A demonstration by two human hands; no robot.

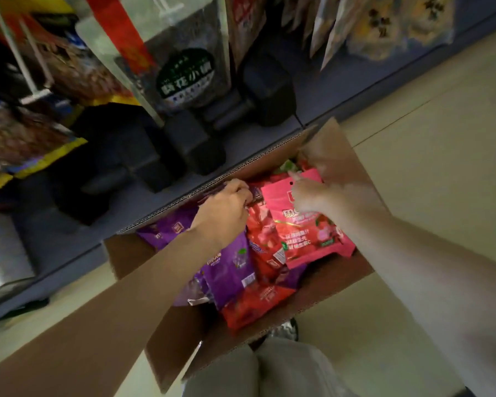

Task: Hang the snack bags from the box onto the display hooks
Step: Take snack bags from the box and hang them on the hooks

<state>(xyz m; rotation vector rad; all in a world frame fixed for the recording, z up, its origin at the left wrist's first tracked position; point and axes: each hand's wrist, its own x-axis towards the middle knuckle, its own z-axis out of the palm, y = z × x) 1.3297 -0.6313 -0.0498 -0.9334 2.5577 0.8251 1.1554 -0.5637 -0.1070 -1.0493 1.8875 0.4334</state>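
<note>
An open cardboard box [338, 156] stands on the floor below me, filled with purple, red and pink snack bags. My left hand [226, 207] reaches in at the box's far rim and pinches the top edge of a bag; a purple bag [232, 270] lies under my wrist. My right hand [309, 196], blurred, grips the top of a pink bag [312, 239] that lies tilted over the red bags [258, 305]. Display hooks [26, 64] with hanging bags show at the upper left.
A dark shelf base [143, 196] with black blocks runs behind the box. More snack bags [384, 27] hang at the upper right. Pale floor [430, 133] lies to the right. My knees [269, 373] are at the bottom edge.
</note>
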